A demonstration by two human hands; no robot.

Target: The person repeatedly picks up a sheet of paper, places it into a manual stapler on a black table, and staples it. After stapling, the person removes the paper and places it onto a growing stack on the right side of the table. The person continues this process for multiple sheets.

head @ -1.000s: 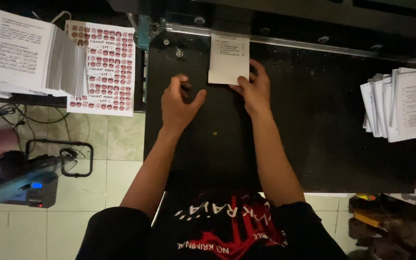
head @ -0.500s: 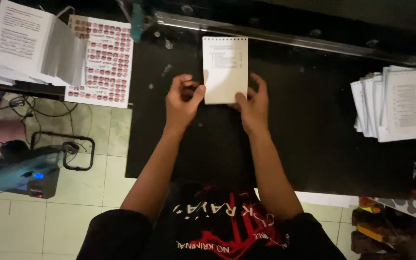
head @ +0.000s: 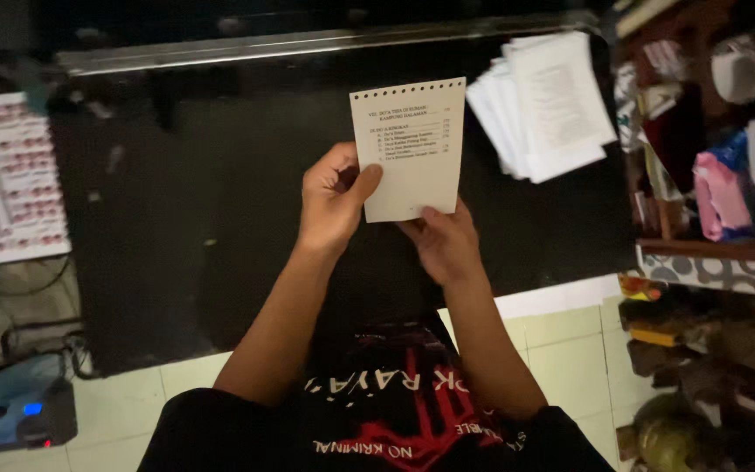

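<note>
Whereas half second earlier punched paper slip [head: 411, 149] lay nearer metal bar [head: 325, 39], both hands had since lifted it toward body. Left hand [head: 332, 205] pinched slip's left edge, thumb on front; right hand [head: 444, 245] pinched bottom edge. Open black tabletop [head: 159, 227] lay left. White sheet stack [head: 545, 100] sat right; red-patterned sheet [head: 19, 175] far left.

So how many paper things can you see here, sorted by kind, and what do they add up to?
Punched sheet held in the left hand and right hand: 1
Stack of white printed sheets on the black table: 1
Sheet of small red pictures at the left: 1
Total: 3
</note>
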